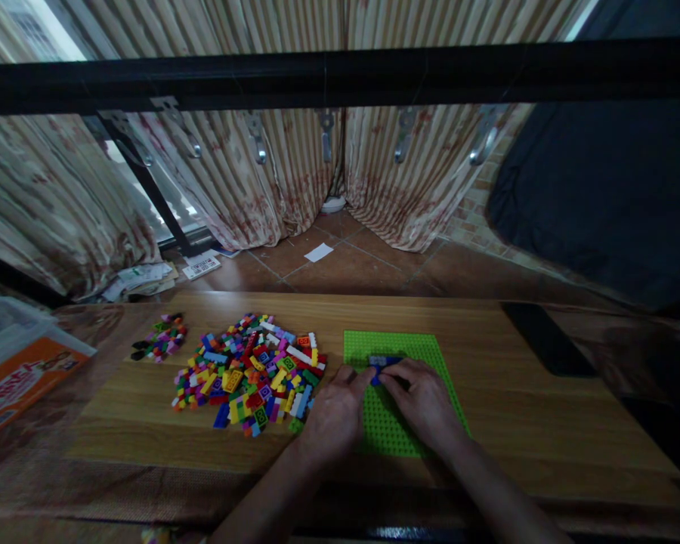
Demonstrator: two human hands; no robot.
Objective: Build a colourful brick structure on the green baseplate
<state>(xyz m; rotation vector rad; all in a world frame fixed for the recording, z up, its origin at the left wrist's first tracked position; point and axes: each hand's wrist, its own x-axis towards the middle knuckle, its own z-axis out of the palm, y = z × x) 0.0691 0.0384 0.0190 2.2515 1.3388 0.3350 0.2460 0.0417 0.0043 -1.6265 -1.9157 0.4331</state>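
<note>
A green studded baseplate (pixel 394 434) lies on the wooden board, with both hands over it. My left hand (pixel 337 404) is closed, thumb and fingertips pinching a small blue toy brick (pixel 375 375) from the left. From the right, the fingertips of my right hand (pixel 425 400) close on the same brick. Right behind the fingertips sits a row of grey and dark blue bricks (pixel 386 360) on the baseplate. The fingers partly cover the blue brick, so its full shape is hidden.
A large heap of mixed colored bricks (pixel 255 370) lies left of the baseplate. Beyond it is a smaller pile of pieces (pixel 164 336). A dark phone-like slab (pixel 548 338) rests at the right. A clear tub with an orange label (pixel 28 378) stands far left.
</note>
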